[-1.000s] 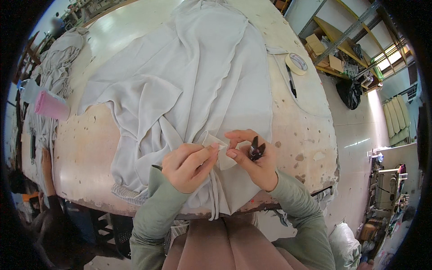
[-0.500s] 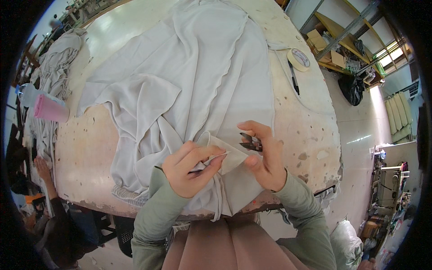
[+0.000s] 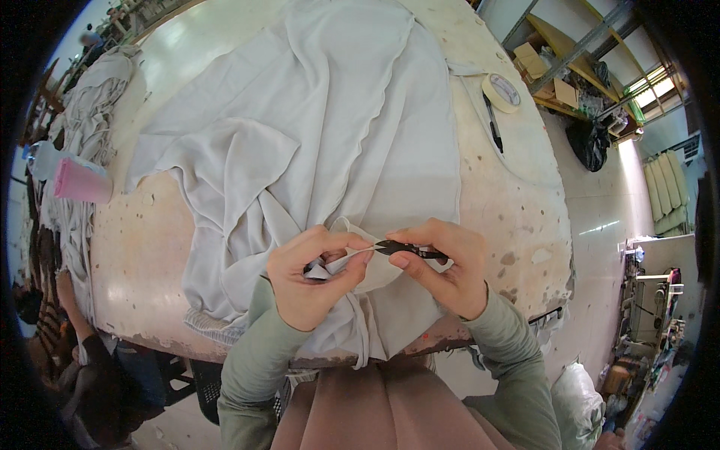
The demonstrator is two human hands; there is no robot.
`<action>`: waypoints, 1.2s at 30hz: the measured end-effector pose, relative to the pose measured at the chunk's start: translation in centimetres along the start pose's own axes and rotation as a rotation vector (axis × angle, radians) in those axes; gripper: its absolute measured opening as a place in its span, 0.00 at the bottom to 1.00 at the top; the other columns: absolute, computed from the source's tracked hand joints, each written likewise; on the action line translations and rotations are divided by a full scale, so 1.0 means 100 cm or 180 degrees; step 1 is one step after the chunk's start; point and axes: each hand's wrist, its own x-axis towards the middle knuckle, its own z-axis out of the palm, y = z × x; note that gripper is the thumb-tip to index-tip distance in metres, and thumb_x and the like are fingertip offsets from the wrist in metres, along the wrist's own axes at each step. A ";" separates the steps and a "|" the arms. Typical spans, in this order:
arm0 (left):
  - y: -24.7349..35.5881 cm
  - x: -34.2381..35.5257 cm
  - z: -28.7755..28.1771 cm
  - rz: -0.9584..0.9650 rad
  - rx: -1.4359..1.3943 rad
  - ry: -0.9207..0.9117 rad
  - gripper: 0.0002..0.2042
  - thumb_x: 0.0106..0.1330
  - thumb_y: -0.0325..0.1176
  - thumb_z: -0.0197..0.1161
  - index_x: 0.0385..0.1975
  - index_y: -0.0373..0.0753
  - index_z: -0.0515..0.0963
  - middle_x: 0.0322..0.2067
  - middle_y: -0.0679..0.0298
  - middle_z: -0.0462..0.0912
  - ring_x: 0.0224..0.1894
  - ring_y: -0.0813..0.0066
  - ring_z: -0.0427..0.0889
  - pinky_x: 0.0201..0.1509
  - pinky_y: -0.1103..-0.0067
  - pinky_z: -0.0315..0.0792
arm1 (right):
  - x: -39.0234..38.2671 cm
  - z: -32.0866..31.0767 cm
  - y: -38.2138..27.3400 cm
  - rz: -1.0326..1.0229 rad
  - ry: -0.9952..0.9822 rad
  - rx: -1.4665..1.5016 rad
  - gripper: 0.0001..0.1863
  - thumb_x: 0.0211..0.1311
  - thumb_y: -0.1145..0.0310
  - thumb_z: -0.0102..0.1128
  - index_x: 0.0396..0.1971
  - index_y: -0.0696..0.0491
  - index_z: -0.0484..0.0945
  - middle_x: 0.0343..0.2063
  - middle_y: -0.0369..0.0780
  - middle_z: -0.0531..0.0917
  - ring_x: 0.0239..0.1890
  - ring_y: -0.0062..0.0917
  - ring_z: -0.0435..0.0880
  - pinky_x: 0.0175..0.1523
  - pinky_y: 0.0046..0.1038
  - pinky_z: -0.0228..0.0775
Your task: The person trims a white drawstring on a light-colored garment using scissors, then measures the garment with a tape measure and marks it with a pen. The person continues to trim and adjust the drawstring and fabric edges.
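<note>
A large pale grey garment (image 3: pixel 330 97) lies spread in folds over the worktable, its near end hanging at the front edge. My left hand (image 3: pixel 300 281) is closed, pinching a small fold of this cloth between thumb and forefinger. Against those fingertips are the tips of black thread snips (image 3: pixel 397 249), which look closed or nearly so. My right hand (image 3: pixel 456 271) grips the snips between thumb and fingers. Whether a thread lies between the blades is too small to tell.
On the worktable (image 3: pixel 510 202) a cream tape roll (image 3: pixel 491 99) and a black pen (image 3: pixel 493 126) lie right of the garment. At left stand a pink container (image 3: pixel 82 180) and heaped grey cloth (image 3: pixel 97 94). Another person's arm (image 3: pixel 69 296) is at the lower left.
My right hand has closed on the snips and turned them leftward, bringing their tips to my left fingertips. My left hand keeps its pinch on the cloth.
</note>
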 end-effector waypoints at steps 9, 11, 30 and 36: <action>0.000 0.000 0.000 -0.0109 0.0033 -0.0043 0.09 0.49 0.18 0.67 0.30 0.35 0.81 0.18 0.70 0.70 0.22 0.85 0.63 0.26 0.86 0.59 | 0.003 -0.004 -0.007 0.0174 -0.0260 -0.0035 0.09 0.52 0.71 0.67 0.34 0.56 0.80 0.26 0.41 0.82 0.25 0.29 0.82 0.30 0.24 0.71; 0.001 0.000 -0.001 -0.0092 0.0055 -0.0061 0.09 0.48 0.18 0.66 0.30 0.35 0.81 0.18 0.70 0.70 0.22 0.85 0.63 0.26 0.86 0.59 | 0.003 -0.004 -0.006 0.0237 -0.0279 0.0064 0.09 0.53 0.71 0.67 0.34 0.56 0.80 0.26 0.41 0.82 0.25 0.28 0.82 0.30 0.23 0.71; 0.003 -0.001 -0.001 -0.0239 0.0091 -0.0098 0.08 0.49 0.19 0.66 0.29 0.36 0.80 0.18 0.72 0.72 0.21 0.88 0.64 0.26 0.88 0.60 | 0.000 -0.002 -0.007 0.0833 -0.0426 0.0647 0.08 0.57 0.69 0.64 0.34 0.57 0.81 0.25 0.40 0.82 0.25 0.17 0.79 0.32 0.19 0.69; 0.003 0.000 -0.001 -0.0247 0.0073 -0.0097 0.08 0.49 0.19 0.66 0.29 0.35 0.79 0.18 0.72 0.72 0.21 0.88 0.64 0.26 0.88 0.60 | -0.001 0.001 -0.003 0.0801 -0.0369 0.0747 0.08 0.58 0.69 0.63 0.34 0.57 0.81 0.23 0.39 0.81 0.25 0.16 0.78 0.31 0.19 0.68</action>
